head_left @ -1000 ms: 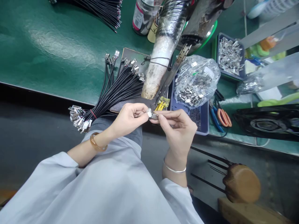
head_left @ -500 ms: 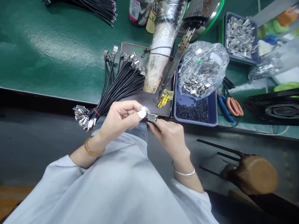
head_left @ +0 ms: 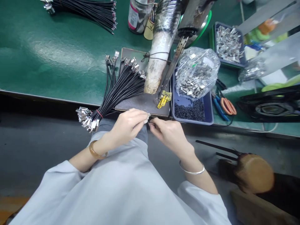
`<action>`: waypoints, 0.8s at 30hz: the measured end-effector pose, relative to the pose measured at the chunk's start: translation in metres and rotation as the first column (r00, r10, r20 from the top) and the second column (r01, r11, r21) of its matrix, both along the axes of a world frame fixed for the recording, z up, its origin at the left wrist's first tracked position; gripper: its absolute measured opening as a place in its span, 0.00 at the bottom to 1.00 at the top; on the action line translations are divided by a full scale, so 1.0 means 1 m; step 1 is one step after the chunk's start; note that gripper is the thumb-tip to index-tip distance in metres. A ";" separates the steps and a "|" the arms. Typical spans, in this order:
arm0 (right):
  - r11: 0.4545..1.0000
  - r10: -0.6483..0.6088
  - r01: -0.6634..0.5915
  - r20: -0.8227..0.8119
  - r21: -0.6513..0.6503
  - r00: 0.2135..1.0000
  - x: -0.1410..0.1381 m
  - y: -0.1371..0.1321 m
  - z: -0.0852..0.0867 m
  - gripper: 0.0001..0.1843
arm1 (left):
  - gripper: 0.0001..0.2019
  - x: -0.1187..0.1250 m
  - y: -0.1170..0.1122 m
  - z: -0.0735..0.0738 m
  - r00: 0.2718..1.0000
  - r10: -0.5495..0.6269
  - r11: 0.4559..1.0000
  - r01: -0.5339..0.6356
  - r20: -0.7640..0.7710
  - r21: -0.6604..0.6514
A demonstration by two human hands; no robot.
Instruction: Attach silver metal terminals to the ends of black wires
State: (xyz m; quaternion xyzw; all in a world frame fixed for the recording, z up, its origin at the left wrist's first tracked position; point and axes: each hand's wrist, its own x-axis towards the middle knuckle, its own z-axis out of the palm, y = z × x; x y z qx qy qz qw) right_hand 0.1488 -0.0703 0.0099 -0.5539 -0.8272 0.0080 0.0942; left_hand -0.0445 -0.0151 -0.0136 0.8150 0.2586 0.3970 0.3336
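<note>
Just off the table's front edge, both hands meet with fingertips almost touching. My left hand (head_left: 128, 126) is closed in a pinch, with whitish covers on the fingertips; whatever lies between them is hidden. My right hand (head_left: 170, 134) pinches a small metal connector (head_left: 152, 123), of which only a thin dark edge shows. Left of the hands lies a bundle of black cables (head_left: 117, 90), tied with a red band, with silvery USB plugs at the ends. Yellow small tools (head_left: 163, 102) rest on the dark board (head_left: 150, 104) just beyond the fingers.
Over the board hangs a white wrapped tube (head_left: 156, 68) beside a metal arm. A blue tray (head_left: 212, 115) holds small black pieces and a bag of metal connectors (head_left: 197, 75). Pliers (head_left: 220, 107) lie right of it. More cables (head_left: 86, 12) lie far left; a stool (head_left: 257, 173) stands right.
The metal connector, plainly visible between the hands before, is now mostly hidden by the fingers. My left hand has turned and shifted slightly right; the view has moved a little.
</note>
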 end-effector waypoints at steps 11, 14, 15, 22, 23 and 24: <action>0.929 -0.223 0.334 -0.481 0.157 0.848 0.039 -0.017 0.052 0.11 | 0.09 0.007 0.021 0.021 0.967 -0.219 0.905 0.250 0.127 -0.344; 0.928 -0.359 0.372 -0.320 -0.022 0.877 0.064 -0.009 0.049 0.07 | 0.08 0.012 0.024 0.019 0.959 -0.249 0.802 0.282 0.135 -0.526; 0.920 -0.386 0.391 -0.263 -0.035 0.884 0.073 -0.003 0.046 0.06 | 0.08 0.014 0.024 0.017 0.959 -0.239 0.775 0.283 0.153 -0.565; 0.812 -0.495 0.540 -0.228 0.221 0.838 0.098 0.054 0.011 0.07 | 0.05 0.023 0.024 0.012 0.981 -0.071 0.799 0.166 0.183 -0.578; 0.822 -0.474 0.526 -0.248 0.217 0.844 0.097 0.061 0.007 0.06 | 0.05 0.023 0.023 0.014 0.986 -0.072 0.833 0.143 0.152 -0.534; 0.837 -0.455 0.508 -0.260 0.201 0.852 0.096 0.068 0.003 0.06 | 0.05 0.023 0.022 0.016 0.991 -0.076 0.871 0.122 0.114 -0.475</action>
